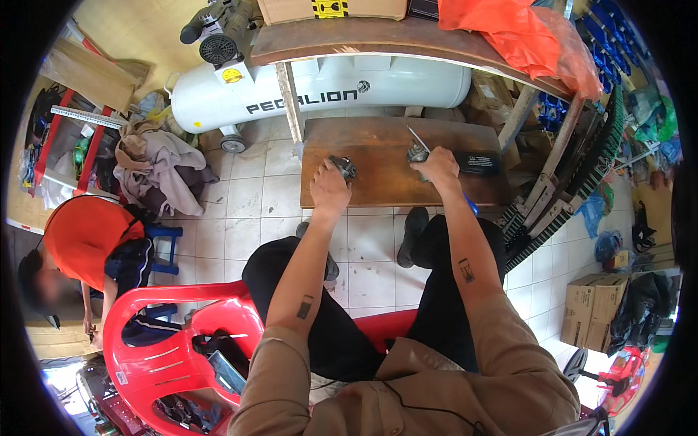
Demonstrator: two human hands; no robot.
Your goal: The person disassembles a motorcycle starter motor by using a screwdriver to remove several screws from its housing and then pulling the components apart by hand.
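My left hand [331, 187] is on the low brown wooden bench [378, 187], its fingers closed around a small dark metal part [345, 168]. My right hand [439, 168] is closed farther right on the bench, over a second greyish metal part [416, 153]. A thin metal rod [416, 136] sticks out of its fingers, slanting up and to the left; the grasped end is hidden. Right of that hand lies a flat black box [478, 163] with pale print. Something blue [472, 206] shows by the bench's near edge, partly behind my right forearm.
A white air compressor tank [320, 87] lies behind the bench, under a wooden shelf [407, 40] bearing an orange plastic bag [509, 33]. Dark ribbed strips [552, 196] lean at the right. A red plastic chair [182, 356] and a person in orange [91, 236] are at the left.
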